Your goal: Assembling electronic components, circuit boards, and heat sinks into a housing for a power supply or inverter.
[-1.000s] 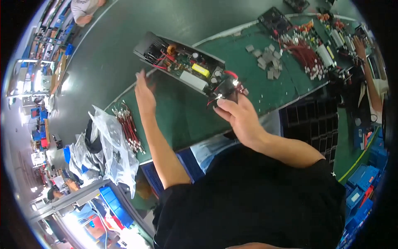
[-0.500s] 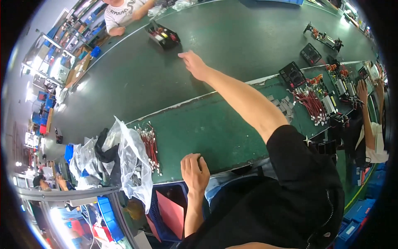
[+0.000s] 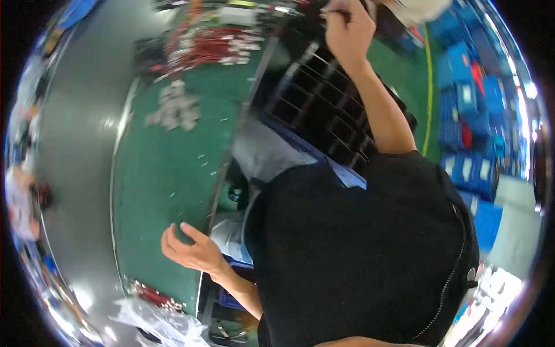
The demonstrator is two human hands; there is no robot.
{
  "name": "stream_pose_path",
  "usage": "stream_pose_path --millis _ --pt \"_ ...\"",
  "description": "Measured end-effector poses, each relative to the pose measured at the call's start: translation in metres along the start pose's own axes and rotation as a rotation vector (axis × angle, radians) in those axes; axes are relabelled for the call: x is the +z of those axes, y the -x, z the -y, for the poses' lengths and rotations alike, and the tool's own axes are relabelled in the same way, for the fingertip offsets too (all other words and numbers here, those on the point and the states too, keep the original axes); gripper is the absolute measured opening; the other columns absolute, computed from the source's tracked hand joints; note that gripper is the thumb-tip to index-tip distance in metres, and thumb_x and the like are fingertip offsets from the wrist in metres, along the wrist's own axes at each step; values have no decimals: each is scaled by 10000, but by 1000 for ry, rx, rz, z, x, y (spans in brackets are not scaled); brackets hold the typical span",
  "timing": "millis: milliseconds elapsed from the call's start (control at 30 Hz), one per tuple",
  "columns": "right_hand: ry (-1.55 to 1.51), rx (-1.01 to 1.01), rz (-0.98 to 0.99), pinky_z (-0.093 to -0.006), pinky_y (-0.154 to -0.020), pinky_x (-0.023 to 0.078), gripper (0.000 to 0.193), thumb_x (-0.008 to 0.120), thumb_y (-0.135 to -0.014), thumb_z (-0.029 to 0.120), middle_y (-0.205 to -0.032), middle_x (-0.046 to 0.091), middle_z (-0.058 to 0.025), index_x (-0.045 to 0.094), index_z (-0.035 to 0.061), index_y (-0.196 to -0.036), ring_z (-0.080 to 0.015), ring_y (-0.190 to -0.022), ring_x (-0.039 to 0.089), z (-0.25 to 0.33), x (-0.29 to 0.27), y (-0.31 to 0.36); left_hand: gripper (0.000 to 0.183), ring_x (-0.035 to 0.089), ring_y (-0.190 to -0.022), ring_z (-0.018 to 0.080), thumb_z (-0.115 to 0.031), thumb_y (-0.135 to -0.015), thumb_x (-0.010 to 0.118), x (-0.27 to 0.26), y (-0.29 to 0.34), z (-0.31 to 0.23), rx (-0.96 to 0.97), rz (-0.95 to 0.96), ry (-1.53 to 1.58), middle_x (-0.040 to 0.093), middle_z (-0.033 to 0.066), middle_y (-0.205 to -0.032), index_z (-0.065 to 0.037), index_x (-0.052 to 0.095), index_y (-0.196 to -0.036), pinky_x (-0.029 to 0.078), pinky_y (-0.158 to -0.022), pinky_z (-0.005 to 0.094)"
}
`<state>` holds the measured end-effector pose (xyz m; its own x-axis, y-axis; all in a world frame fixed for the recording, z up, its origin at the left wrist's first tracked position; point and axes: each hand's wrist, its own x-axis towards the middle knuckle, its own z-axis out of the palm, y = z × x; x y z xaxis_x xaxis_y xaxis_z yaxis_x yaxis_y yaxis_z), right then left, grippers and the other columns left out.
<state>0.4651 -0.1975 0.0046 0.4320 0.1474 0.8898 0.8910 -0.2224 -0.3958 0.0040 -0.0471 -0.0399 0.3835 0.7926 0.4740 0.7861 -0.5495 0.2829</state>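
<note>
My left hand (image 3: 191, 248) hovers over or rests lightly on the green worktop (image 3: 167, 191), its fingers bent but apart, with nothing in them. At the top of the view, my right hand (image 3: 351, 34) has curled fingers around or against something dark that I cannot make out. Below it is a black crate or tray with a grid of compartments (image 3: 324, 98), beside the worktop's edge. Left of that, a bundle of red wires with white connectors (image 3: 214, 46) lies on the worktop. A loose pile of small grey pieces (image 3: 176, 107) is nearer to me.
A grey belt surface (image 3: 87, 144) runs along the left. Clear plastic bags (image 3: 162, 324) and a second red wire bundle (image 3: 153, 295) are at the lower left. Blue bins (image 3: 471, 127) stack up on the right, past a yellow floor line (image 3: 429, 87). Part of another person (image 3: 419, 8) shows at the top.
The view has turned to the right. My right hand has left the belt, where a black unit lay beyond its fingers, and is now at the black tray's far end. My left hand's fingers have spread.
</note>
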Motion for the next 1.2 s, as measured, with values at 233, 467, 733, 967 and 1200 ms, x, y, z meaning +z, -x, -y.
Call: stream_pose_path --millis 233,467,733,967,1200 --pt "495 602 705 -471 -749 534 160 627 -900 196 -892 659 -183 675 44 -913 -402 -882 649 -94 -196 229 462 549 -1181 357 -382 -1023 535 61 24 -36 100 -51 -232 572 175 -1258 2 585 -1275 420 -981 504" --pt "509 652 1315 -476 -774 554 357 700 -881 379 -967 675 -175 671 25 -912 -371 -924 670 -27 -180 326 448 573 -1154 319 -421 -1040 484 61 30 -34 86 -125 -347 603 129 -1231 -47 606 -1253 430 -946 480" --pt "305 381 1537 -476 -993 464 331 664 -834 224 -1203 612 -186 640 42 -1110 -357 -1202 559 3 -182 267 433 579 -1096 319 -419 -1027 477 53 30 -34 59 -176 -291 616 121 -1172 -46 626 -1187 415 -922 474" --pt "495 -535 1467 -541 -1110 293 193 596 -839 204 -1091 693 -24 741 138 -948 -262 -1349 454 -40 -188 349 330 581 -1095 310 -308 -970 561 48 24 -45 99 -175 -180 615 118 -1161 -46 629 -1159 412 -947 450" --pt "345 -347 1650 -425 -845 484 99 649 -791 168 -889 647 -66 684 157 -882 -255 -915 657 1 -199 152 313 539 -1161 353 -222 -895 656 37 28 -37 66 -177 122 590 163 -1181 -38 619 -1146 388 -998 491"
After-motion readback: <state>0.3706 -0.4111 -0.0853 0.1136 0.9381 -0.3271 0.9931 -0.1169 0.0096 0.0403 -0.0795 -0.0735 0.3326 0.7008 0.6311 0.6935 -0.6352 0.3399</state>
